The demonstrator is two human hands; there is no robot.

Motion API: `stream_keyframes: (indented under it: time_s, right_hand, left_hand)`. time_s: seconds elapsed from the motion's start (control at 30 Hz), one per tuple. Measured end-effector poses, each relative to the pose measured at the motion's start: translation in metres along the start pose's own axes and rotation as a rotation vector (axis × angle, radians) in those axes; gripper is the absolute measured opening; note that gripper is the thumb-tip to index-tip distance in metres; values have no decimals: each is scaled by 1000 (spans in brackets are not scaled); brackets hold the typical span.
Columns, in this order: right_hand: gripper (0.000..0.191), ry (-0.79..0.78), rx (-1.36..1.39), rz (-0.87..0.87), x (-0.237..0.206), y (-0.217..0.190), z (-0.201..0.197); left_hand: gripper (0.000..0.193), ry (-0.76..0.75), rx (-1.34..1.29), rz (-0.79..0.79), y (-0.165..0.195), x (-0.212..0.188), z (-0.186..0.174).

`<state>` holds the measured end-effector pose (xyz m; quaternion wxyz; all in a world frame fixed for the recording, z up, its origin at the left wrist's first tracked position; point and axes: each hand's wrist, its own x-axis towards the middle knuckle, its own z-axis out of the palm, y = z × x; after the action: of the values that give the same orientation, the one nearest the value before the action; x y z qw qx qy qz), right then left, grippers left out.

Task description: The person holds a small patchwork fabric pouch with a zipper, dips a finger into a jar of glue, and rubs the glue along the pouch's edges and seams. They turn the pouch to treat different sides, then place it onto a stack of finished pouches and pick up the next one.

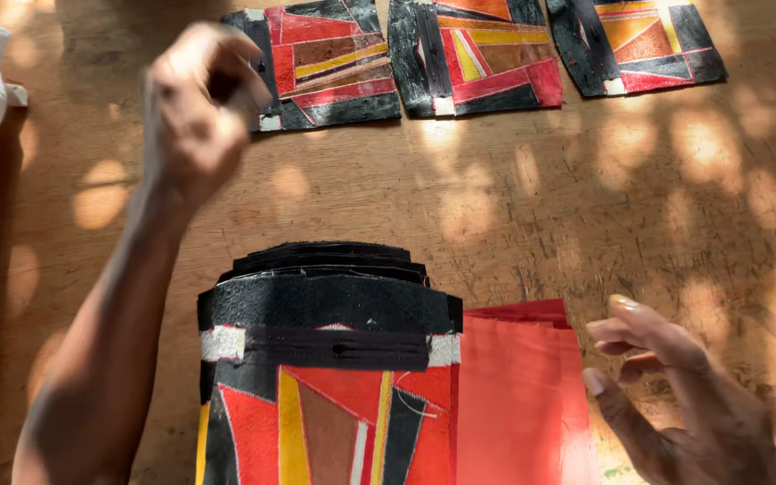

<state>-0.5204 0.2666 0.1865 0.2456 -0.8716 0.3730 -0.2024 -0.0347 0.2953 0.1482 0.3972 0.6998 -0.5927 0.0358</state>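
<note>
Now: left hand (195, 108) raised, fingers clenched, nothing visibly held, above leftmost of three patchwork panels (330, 63) along far desk (496, 207) edge. Right hand (666, 395) loose, empty, beside red sheets (518, 395). Stack (325, 359) near me. Best keep row even, edges aligned.
</note>
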Motion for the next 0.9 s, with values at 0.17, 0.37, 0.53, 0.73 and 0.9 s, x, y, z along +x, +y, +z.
stream_keyframes:
  time_s: [0.17,0.37,0.53,0.73,0.9]
  right_hand:
    - [73,-11,62,-68,-26,-9,-1]
    - [74,-114,97,-52,-66,-20,-22]
    - [61,-45,151,-82,-109,-23,-50]
    - [85,18,108,-127,-150,-26,-89]
    - [98,45,161,-192,-173,-37,-112]
  left_hand:
    - [35,-558,-53,71,149,-87,-47]
    - [97,-470,177,70,218,-131,-66]
    - [81,-288,248,128,250,-152,-66]
    - [17,-231,93,351,305,-163,-48]
    - [24,-314,-119,574,388,-160,-32]
